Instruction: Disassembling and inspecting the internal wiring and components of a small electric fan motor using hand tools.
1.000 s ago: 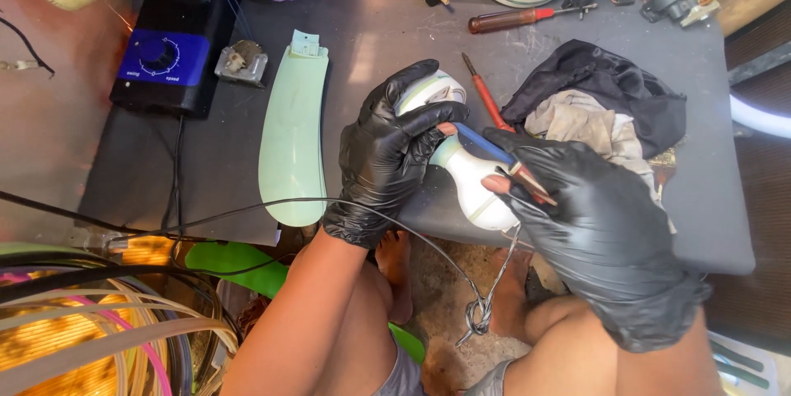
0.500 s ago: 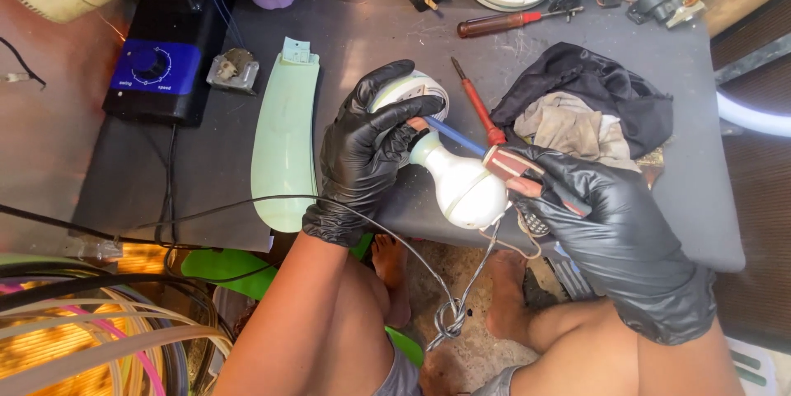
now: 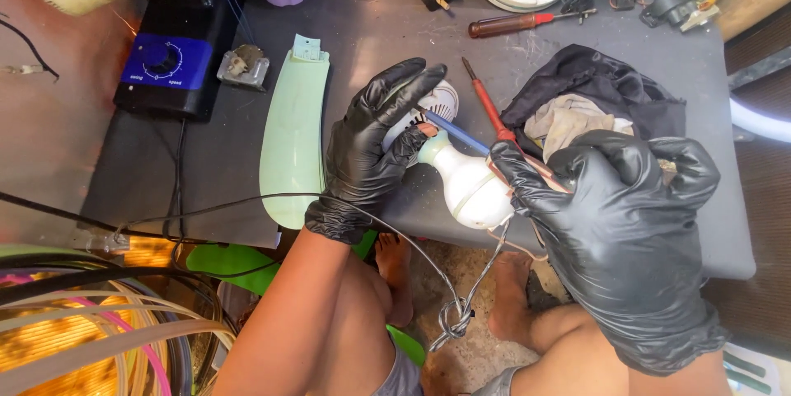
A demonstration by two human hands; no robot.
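Left hand [image 3: 371,153] clasps bulb [image 3: 465,186]; right hand [image 3: 626,231] pinches soldering iron [image 3: 461,136].

Grey table [image 3: 395,42]: green blade [image 3: 292,128], screwdrivers, rag [image 3: 589,99].

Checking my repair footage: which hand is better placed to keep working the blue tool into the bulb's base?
Probably the right hand: it holds the thin blue-tipped tool aimed at the white rounded bulb, while the left hand grips its base.
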